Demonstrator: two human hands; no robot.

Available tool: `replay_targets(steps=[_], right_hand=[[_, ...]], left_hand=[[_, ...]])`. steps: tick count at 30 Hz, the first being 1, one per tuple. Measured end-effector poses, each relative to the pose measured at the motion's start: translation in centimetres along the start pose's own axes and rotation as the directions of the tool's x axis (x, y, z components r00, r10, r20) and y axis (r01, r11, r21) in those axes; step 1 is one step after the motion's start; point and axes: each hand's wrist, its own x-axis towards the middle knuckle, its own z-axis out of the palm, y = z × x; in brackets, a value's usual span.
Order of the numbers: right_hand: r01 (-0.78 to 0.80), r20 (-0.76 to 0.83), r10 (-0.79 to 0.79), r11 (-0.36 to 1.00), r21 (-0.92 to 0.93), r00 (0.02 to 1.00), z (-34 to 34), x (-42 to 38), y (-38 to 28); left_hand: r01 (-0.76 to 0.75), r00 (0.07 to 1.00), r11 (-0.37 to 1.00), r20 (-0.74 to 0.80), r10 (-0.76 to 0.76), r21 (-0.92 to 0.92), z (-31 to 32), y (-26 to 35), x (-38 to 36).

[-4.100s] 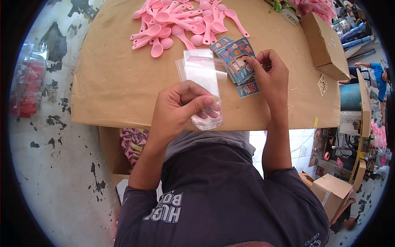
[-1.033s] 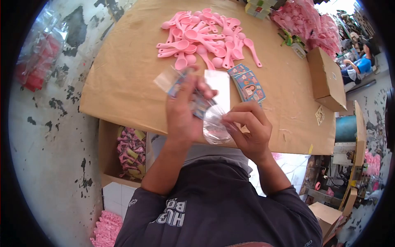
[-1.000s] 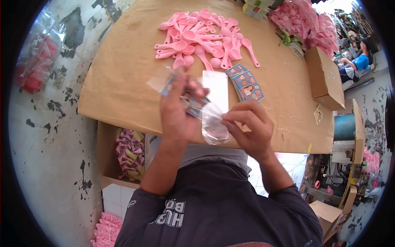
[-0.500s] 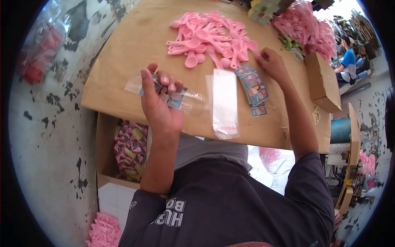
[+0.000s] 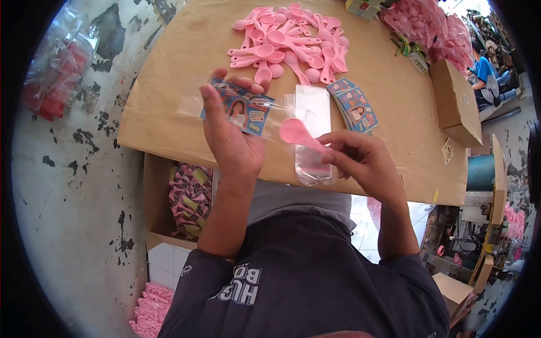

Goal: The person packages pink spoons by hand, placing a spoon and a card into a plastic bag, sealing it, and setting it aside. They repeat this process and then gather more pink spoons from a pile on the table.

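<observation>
My left hand (image 5: 234, 141) is closed on a clear plastic bag with a blue printed card (image 5: 239, 112) inside. The bag's clear end reaches right, towards my right hand (image 5: 363, 163). Between its thumb and fingers, my right hand pinches the handle of a pink plastic measuring spoon (image 5: 295, 132), its bowl right at the bag's end. Beneath the spoon, a stack of clear bags (image 5: 313, 110) lies on the brown-covered table (image 5: 169, 96). A fanned stack of blue printed cards (image 5: 358, 111) lies to their right. Farther back is a loose pile of pink spoons (image 5: 287, 42).
A cardboard box (image 5: 455, 104) stands at the table's right edge, with a large clear bag of pink spoons (image 5: 431, 28) behind it. Below the left edge, an open carton holds packed spoons (image 5: 189, 197). A person in blue (image 5: 484, 73) sits at the far right.
My right hand has come from the spoon pile towards my left hand, bringing a pink spoon. My left hand has turned slightly, showing more of the card in the bag.
</observation>
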Motion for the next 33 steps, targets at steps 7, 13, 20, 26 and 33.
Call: replay_targets(steps=[7, 13, 20, 26, 33], right_hand=[[0.216, -0.070, -0.205, 0.914, 0.344, 0.976, 1.8, 0.7, 0.9], [0.298, -0.211, -0.241, 0.906, 0.301, 0.947, 2.7, 1.5, 2.7], [0.512, -0.426, -0.545, 0.835, -0.200, 0.722, 2.9, 1.6, 2.8], [0.767, -0.120, -0.851, 0.514, -0.384, 0.511, -0.3, 0.6, 3.0], [0.529, -0.077, -0.849, 0.394, -0.751, 0.523, 1.1, 3.0, 1.8]], left_hand=[[0.172, 0.985, 0.985, 0.015, -0.172, -0.012, 1.3, -1.7, -1.5], [0.447, 0.895, 0.853, 0.121, -0.430, -0.271, 1.4, -3.8, -2.5], [0.535, 0.845, 0.815, 0.141, -0.516, -0.221, 1.6, -3.4, -2.6], [0.531, 0.847, 0.822, 0.153, -0.509, -0.204, 0.6, -2.5, -1.3], [0.690, 0.719, 0.715, 0.214, -0.661, -0.110, 2.2, -1.8, -2.0]])
